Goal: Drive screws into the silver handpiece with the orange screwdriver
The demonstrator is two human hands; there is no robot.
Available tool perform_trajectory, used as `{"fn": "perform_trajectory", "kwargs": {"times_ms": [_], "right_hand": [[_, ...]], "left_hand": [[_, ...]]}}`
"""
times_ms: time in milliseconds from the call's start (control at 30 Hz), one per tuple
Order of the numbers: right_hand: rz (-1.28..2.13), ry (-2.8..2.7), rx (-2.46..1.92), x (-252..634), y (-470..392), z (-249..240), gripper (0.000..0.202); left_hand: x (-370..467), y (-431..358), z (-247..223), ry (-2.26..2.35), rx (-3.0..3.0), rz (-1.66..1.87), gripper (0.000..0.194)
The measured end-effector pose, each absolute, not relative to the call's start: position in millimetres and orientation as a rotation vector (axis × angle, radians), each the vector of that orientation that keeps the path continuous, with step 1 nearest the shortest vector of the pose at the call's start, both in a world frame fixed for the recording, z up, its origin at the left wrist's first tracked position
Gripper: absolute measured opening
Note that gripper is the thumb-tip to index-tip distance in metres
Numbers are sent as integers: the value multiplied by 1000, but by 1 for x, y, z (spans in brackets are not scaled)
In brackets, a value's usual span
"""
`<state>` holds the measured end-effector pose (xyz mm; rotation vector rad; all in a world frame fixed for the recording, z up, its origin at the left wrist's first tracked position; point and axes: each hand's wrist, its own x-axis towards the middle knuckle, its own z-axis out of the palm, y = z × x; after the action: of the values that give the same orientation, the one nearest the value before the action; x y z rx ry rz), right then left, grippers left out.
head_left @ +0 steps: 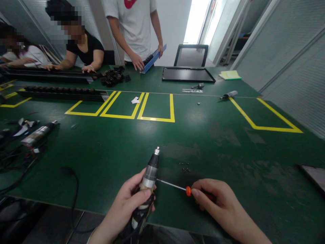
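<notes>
My left hand (132, 196) is wrapped round an electric screwdriver (149, 174), its silver chuck pointing up and away from me. In my right hand (215, 200) is a small screwdriver (188, 190) with a red collar, its handle mostly hidden by my fingers. The thin shaft points left, and its tip meets or lies very close to the side of the electric screwdriver's body; I cannot tell which. Several small screws (186, 169) lie on the green table (114, 145) just beyond my hands.
Another electric screwdriver (38, 134) lies among cables at left. Yellow tape rectangles (156, 119) mark the table. Farther back are a long black strip (63, 93), a pile of black parts (111, 77) and a black tray (188, 80). A standing person (134, 30) holds a blue channel (153, 61).
</notes>
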<state>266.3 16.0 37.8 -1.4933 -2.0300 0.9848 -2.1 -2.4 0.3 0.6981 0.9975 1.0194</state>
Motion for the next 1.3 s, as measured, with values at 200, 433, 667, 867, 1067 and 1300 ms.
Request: {"fn": "perform_trajectory", "kwargs": {"times_ms": [200, 433, 667, 867, 1067, 1300], "right_hand": [[932, -1940, -1515, 265, 15, 37, 12], [1023, -1948, -1502, 265, 15, 36, 12], [980, -2068, -1519, 263, 17, 42, 37], [938, -2000, -1507, 265, 15, 38, 23], [902, -1906, -1408, 268, 16, 35, 6], [851, -1793, -1255, 273, 19, 32, 10]], "left_hand": [[-2, -2, -1, 996, 713, 1020, 52], [-2, -4, 1, 1001, 716, 1016, 50], [-3, -4, 1, 983, 725, 1004, 50], [-3, -3, -2, 976, 714, 1020, 50], [-3, -4, 1, 989, 702, 1033, 48], [-3, -3, 0, 988, 691, 1029, 49]]}}
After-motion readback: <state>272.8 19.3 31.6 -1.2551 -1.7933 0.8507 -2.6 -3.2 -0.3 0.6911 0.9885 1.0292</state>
